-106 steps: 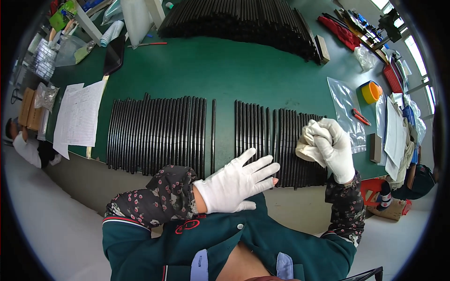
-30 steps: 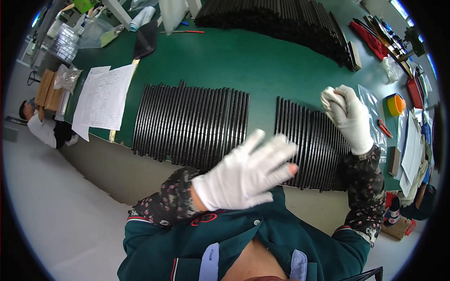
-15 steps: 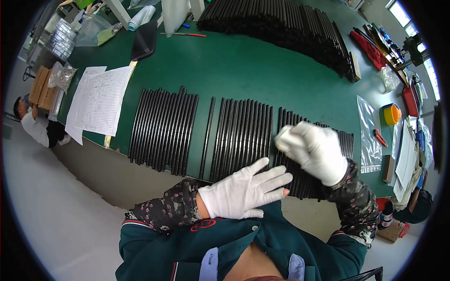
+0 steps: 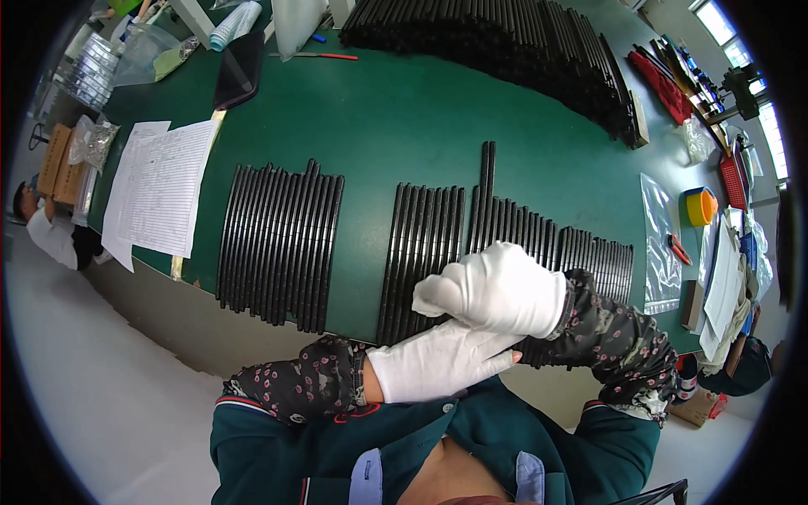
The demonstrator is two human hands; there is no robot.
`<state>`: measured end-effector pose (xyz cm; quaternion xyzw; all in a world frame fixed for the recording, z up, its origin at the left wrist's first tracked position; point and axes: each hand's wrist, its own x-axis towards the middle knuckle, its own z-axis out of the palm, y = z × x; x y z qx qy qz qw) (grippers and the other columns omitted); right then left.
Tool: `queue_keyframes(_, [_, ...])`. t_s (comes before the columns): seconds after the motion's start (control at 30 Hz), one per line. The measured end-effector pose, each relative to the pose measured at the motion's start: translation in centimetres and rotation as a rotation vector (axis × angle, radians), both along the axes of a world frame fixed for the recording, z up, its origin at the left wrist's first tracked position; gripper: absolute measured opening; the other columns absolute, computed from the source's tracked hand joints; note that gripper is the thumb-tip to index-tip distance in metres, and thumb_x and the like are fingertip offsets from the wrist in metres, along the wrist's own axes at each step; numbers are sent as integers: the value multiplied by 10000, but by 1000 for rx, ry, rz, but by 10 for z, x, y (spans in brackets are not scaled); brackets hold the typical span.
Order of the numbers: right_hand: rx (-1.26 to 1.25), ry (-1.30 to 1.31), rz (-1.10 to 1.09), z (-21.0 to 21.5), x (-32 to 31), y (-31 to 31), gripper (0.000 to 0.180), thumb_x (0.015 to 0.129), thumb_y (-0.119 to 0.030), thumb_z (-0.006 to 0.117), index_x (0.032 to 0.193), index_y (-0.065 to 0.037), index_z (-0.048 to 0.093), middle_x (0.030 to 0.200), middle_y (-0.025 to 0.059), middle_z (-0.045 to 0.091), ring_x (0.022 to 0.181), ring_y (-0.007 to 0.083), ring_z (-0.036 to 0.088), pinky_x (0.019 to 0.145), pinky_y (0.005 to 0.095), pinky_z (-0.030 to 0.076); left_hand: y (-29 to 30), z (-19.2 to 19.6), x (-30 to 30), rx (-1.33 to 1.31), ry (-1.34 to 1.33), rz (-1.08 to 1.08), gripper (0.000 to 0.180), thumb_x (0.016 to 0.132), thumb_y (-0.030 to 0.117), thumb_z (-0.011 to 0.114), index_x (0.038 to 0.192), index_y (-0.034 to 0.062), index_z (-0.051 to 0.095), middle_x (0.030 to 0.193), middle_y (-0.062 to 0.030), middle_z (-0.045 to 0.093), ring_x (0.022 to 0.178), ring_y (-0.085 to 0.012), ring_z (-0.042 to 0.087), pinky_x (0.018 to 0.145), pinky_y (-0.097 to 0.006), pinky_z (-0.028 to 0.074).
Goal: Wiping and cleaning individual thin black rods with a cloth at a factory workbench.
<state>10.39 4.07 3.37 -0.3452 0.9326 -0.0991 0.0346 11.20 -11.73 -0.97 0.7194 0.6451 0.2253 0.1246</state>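
In the head view, my right hand (image 4: 492, 290) is curled over my left hand (image 4: 438, 364); I can't tell what it grips. My left is stretched flat, partly covered. Black rods (image 4: 412, 244) lie just beyond both hands.

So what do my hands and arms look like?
Your left hand and right hand wear white fabric gloves; one left fingertip shows bare. Above come black oversleeves in a pinkish floral print, then dark green shirt sleeves edged in red and white.
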Motion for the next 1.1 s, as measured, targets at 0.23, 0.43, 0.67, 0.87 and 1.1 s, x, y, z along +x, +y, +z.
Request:
queue_keyframes(0.23, [-398, 326, -676, -18, -88, 85, 195, 876, -162, 612, 1038, -54, 613, 1015, 95, 620, 914, 281, 633, 799, 348, 523, 1, 15, -9, 13, 123, -70, 671, 720, 354, 718, 1277, 42, 512, 1386, -169, 430, 1317, -301, 386, 1083, -446, 337])
queue_keyframes(0.43, [-258, -139, -735, 0, -86, 54, 192, 865, -192, 642, 1003, -59, 658, 973, 94, 651, 927, 264, 632, 808, 348, 523, 0, 15, -10, -24, 71, -67, 706, 700, 353, 738, 1280, 32, 497, 1392, -174, 420, 1322, -306, 381, 1093, -451, 328])
queue_keyframes(0.67, [-152, 61, -492, -2, -56, 53, 206, 840, -194, 663, 996, -62, 642, 926, 85, 643, 889, 254, 621, 791, 351, 522, -3, 16, -10, 15, -43, -74, 751, 679, 350, 754, 1300, 32, 476, 1404, -167, 412, 1317, -310, 387, 1097, -469, 317])
queue_keyframes(0.87, [-533, 211, -697, -1, -41, 70, 203, 847, -198, 673, 980, -50, 628, 901, 86, 642, 789, 268, 653, 691, 340, 541, -19, 25, -31, -89, 14, 18, 707, 742, 418, 692, 1323, 78, 477, 1442, -121, 386, 1340, -295, 351, 1090, -527, 290])
queue_keyframes(1.1, [-190, 164, -333, 16, -19, 34, 174, 753, -193, 688, 864, -84, 609, 719, 80, 598, 681, 276, 632, 603, 377, 518, -26, 25, -38, -108, 51, 27, 557, 776, 323, 642, 1257, 69, 519, 1416, -116, 414, 1317, -296, 377, 1104, -483, 279])
